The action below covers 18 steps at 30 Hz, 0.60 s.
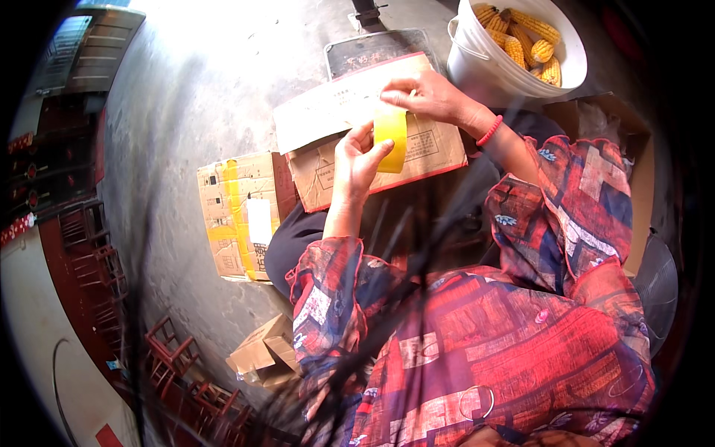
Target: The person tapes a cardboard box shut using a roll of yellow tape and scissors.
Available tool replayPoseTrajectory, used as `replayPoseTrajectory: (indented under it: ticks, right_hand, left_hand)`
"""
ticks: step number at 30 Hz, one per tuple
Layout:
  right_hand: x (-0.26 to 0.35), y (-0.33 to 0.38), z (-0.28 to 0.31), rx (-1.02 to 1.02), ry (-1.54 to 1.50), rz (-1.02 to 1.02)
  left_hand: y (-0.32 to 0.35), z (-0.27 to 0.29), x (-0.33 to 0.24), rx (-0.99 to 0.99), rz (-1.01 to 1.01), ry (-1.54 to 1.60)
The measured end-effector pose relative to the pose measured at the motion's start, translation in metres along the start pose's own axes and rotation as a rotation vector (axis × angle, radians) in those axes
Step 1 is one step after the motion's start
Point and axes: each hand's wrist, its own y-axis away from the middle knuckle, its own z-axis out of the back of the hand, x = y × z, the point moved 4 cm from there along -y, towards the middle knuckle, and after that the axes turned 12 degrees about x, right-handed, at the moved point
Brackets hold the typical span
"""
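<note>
A roll of yellow packing tape (391, 141) stands over a brown cardboard box (436, 145) in front of me. My left hand (356, 160) grips the roll at its side, thumb on the tape's face and fingers behind. At the roll's upper edge, my right hand (432, 98) has its thumb and fingers pinched together on the tape; the exact contact is partly hidden by the fingers. The box's pale far flap (328, 112) tilts up, with red trim along its edges. Dark trouser legs flank the box.
Beyond the box is a platform scale (380, 48). A white bucket (477, 71) of corn cobs (521, 41) stands far right. A yellow-taped carton (223, 201) sits left, a small open carton (261, 346) nearer me. Wooden stools (171, 346) line the left; another open carton (642, 201) is right.
</note>
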Motion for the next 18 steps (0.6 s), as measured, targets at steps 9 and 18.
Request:
replayPoseTrajectory:
  ticks: [9,18]
  right_hand:
    - [0.003,0.002,-0.015,0.054,0.032,0.110]
    - [0.017,0.008,-0.015,0.028,0.224,0.261]
  left_hand:
    - [0.000,0.000,-0.002,-0.018,0.014,-0.098]
    - [-0.002,0.029,0.004,-0.252,-0.023,-0.730]
